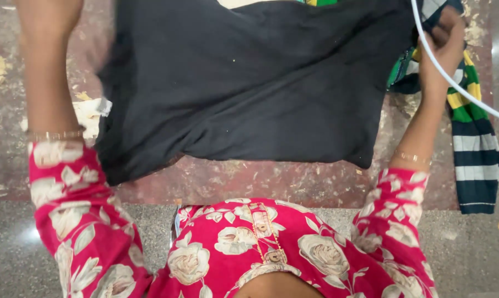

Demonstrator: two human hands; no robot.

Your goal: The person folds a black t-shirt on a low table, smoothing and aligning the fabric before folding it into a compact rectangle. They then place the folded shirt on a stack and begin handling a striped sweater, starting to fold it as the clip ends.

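A black cloth [249,83] hangs spread out in front of me, held up between both arms above a worn reddish floor patch [271,182]. My right hand [442,49] is closed on the cloth's upper right corner. My left hand [48,16] is raised at the top left, mostly cut off by the frame edge, next to the cloth's blurred upper left corner; its grip is hidden. Both wrists carry thin gold bangles, and my sleeves are pink with a cream flower print.
A striped cloth in green, yellow, white and dark blue [473,149] lies on the floor at the right, partly behind the black cloth. A thin white cable [453,83] curves across the upper right. Grey speckled floor [18,259] runs along the bottom.
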